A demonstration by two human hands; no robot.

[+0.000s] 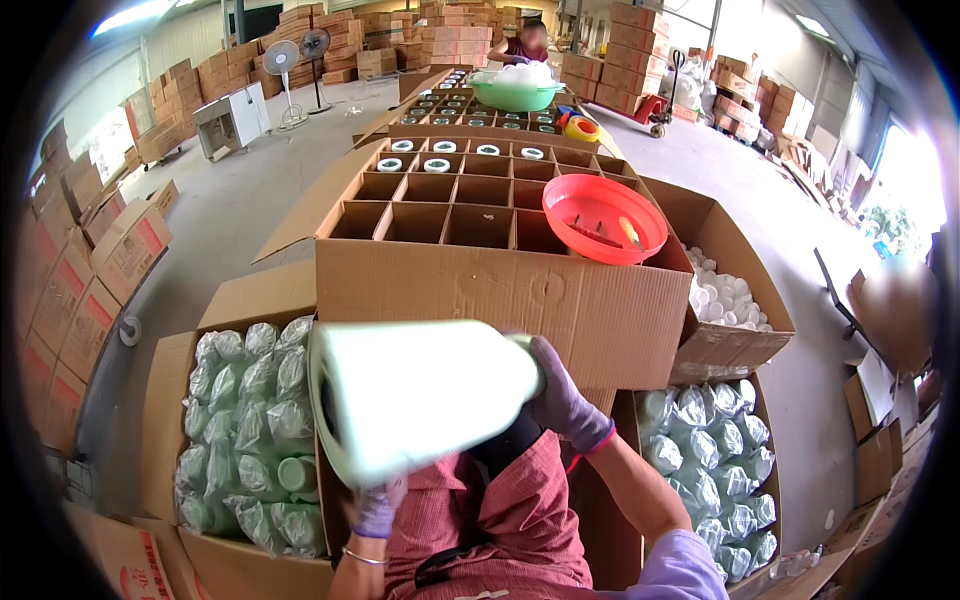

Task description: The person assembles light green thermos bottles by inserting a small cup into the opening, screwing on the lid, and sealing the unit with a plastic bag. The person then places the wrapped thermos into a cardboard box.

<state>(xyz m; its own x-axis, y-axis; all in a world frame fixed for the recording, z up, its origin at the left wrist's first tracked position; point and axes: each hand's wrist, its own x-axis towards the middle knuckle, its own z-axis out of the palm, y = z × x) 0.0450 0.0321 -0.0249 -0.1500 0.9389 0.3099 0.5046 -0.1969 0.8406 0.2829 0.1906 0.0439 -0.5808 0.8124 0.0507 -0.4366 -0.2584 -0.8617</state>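
A large pale green bottle (430,395), smeared by motion, lies tilted across my lap. Its wide end, with a dark opening or recess, points left; its narrow neck points right. My right hand (572,400), in a purple-grey glove, is closed round the neck end. Gloved too, my left hand (378,507) grips the lower rim of the wide end, its fingers partly hidden behind it. Just ahead stands a divided carton (480,290); white-rimmed bottle tops (436,165) show in its far cells.
Bagged green bottles fill a left carton (165,440) and a right carton (770,450). A red basin (605,220) with small tools rests on the dividers. White caps (725,300) fill a side box. Beyond are a green basin (515,93) and another person (525,45).
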